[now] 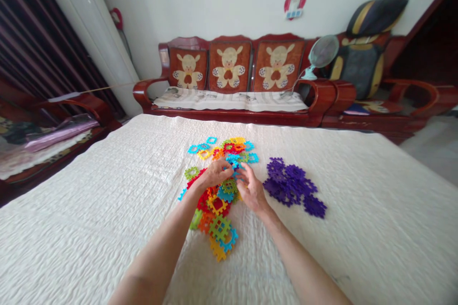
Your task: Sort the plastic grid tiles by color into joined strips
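I see a big white quilt (107, 209) spread flat over the surface, bumpy all over with little stitches. It fills most of the view, from the near edge to the far edge by the sofa.

My left hand (214, 174) and right hand (252, 190) meet in the middle of the quilt, on top of a pile of bright tiles (216, 214). The tiles are red, green, yellow, orange and blue, with square holes and bumpy edges. The pile runs from near the far edge down toward me. The fingers of both hands are bent and pinch at a blue tile (234, 162) between them. I cannot tell if they hold it tight.

Just to the right of my right hand is a heap of purple tiles (291, 186), apart from the bright pile.

Past the far edge stands a red wooden sofa (232, 109) with three bear cushions (229, 66) on its back. A small fan (322, 55) sits on its right arm. A dark bag (361, 57) rests on a chair beside it. The wall behind is white. Dark curtains (32, 47) hang at the left.
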### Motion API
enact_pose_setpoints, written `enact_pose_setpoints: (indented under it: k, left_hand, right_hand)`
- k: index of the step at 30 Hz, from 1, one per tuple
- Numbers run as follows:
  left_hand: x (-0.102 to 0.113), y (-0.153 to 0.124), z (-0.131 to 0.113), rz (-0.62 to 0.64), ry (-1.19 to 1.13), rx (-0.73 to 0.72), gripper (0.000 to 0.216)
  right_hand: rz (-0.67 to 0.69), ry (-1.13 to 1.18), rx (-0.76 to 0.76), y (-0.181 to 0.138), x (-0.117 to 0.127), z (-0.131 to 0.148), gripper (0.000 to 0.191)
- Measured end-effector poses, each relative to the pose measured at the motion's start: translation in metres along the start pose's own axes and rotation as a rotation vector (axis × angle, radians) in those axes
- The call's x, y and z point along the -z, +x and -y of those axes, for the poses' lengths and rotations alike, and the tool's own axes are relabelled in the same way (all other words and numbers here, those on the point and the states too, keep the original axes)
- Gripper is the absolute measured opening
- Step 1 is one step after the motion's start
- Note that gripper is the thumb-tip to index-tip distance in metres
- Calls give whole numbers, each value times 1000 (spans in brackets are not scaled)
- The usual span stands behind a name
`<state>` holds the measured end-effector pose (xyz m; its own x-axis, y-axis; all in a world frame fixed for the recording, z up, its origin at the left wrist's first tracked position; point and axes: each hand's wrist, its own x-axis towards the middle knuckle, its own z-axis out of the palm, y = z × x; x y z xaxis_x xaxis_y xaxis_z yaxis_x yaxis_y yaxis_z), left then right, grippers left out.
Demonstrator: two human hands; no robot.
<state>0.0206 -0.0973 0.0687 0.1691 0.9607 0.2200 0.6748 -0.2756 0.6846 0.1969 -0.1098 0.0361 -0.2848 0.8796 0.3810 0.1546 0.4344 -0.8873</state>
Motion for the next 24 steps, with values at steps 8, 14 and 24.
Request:
enact_pose_setpoints:
  k: [8,14,24]
  left_hand:
    - [-16,-8,-12,-24,79,-101,18]
    - [-22,-14,-13,-100,94,-81,15]
    - [8,-42,4,-350,281,19,29]
  right_hand:
    - [-32,257,-262,3,3,-9,46]
    - [-72,370,-344,6,1,-11,36]
    - [-165,97,-177,14,33,-5,37]
